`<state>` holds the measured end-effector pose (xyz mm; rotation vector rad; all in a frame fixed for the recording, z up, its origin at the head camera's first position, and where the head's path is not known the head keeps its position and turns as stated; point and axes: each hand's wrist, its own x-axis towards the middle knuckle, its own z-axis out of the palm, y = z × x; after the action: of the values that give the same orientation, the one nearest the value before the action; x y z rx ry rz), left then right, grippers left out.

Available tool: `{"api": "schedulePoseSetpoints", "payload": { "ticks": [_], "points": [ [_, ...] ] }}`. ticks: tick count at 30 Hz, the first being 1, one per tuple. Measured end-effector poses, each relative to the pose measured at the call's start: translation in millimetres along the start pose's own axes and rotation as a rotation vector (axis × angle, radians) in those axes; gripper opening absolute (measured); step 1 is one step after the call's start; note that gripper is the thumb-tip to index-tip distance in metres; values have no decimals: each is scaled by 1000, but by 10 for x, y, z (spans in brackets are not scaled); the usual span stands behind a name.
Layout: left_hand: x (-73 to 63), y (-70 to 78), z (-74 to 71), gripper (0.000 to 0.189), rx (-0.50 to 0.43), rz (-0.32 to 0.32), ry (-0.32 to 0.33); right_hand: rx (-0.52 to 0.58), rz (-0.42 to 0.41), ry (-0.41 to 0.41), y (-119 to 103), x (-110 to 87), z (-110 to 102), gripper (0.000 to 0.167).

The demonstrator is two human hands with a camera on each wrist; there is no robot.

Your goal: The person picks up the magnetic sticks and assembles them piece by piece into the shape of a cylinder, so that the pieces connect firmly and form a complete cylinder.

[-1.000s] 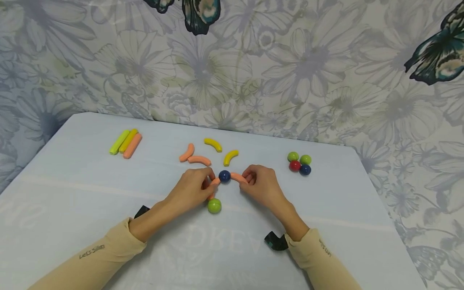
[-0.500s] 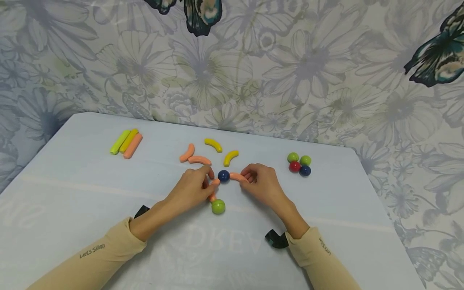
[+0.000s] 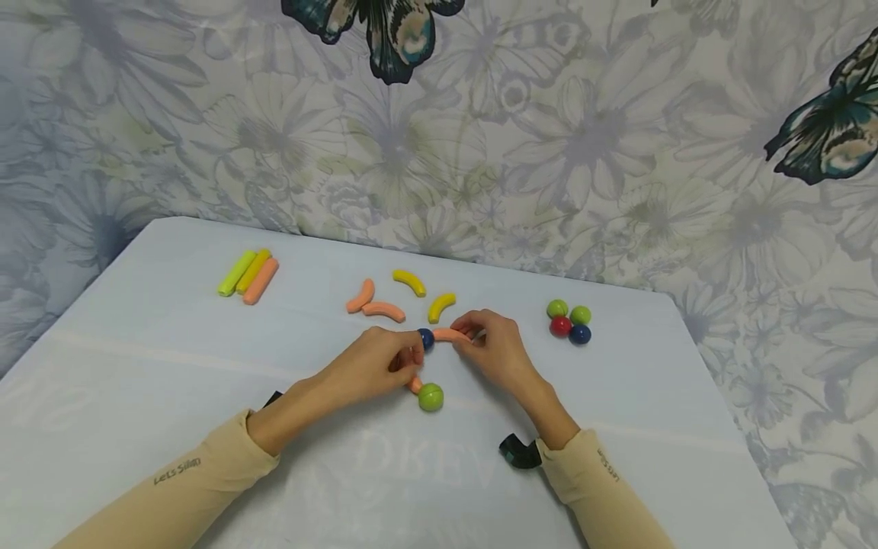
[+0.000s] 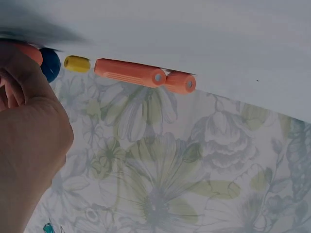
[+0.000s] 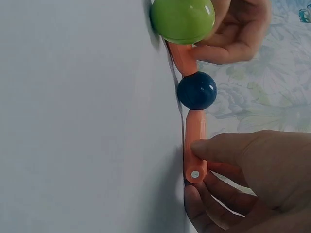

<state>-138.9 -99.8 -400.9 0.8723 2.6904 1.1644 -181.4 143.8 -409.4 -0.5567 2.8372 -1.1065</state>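
A small chain of magnetic building pieces lies on the table: a green ball (image 3: 430, 397), a curved orange rod (image 3: 414, 384), a dark blue ball (image 3: 427, 339) and a second curved orange rod (image 3: 449, 335). My left hand (image 3: 377, 362) holds the rod between the two balls, its fingers hiding most of it and part of the blue ball. My right hand (image 3: 495, 347) pinches the far end of the second rod; in the right wrist view the thumb (image 5: 218, 147) presses on it near a round metal end. Both orange rods touch the blue ball there.
Behind the hands lie loose curved orange rods (image 3: 384, 310) and curved yellow rods (image 3: 409, 282). Straight rods (image 3: 254, 273) in lime, yellow and orange sit at the back left. A red ball (image 3: 560, 326) rests among green and blue balls at right. A patterned wall stands behind the table.
The green ball has swung to the right with the lower end of its orange rod. My left fingers have moved slightly right and cover part of the blue ball. The head view has tilted up a little.
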Motion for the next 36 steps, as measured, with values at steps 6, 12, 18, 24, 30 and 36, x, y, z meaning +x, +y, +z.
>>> {"api": "schedulePoseSetpoints", "payload": {
  "ticks": [6, 12, 18, 24, 30, 36],
  "points": [
    [-4, -27, -37, 18, -37, 25, -71, 11, 14, 24, 9, 129, -26, 13],
    [4, -44, -51, 20, -44, 52, -103, -4, 16, 96, 62, 353, -25, 18],
    [3, -52, -33, 18, -48, 61, -100, -35, -96, 28, 127, 539, 27, 30],
    [19, -48, -22, 19, -42, 72, -89, -47, -152, -28, 167, 560, 52, 28],
    [20, -63, -46, 18, -47, 72, -121, -65, -137, -9, 188, 525, 42, 22],
    [15, -73, -61, 15, -36, 83, -148, -38, -127, -2, 209, 463, -12, 21]
  ]
}}
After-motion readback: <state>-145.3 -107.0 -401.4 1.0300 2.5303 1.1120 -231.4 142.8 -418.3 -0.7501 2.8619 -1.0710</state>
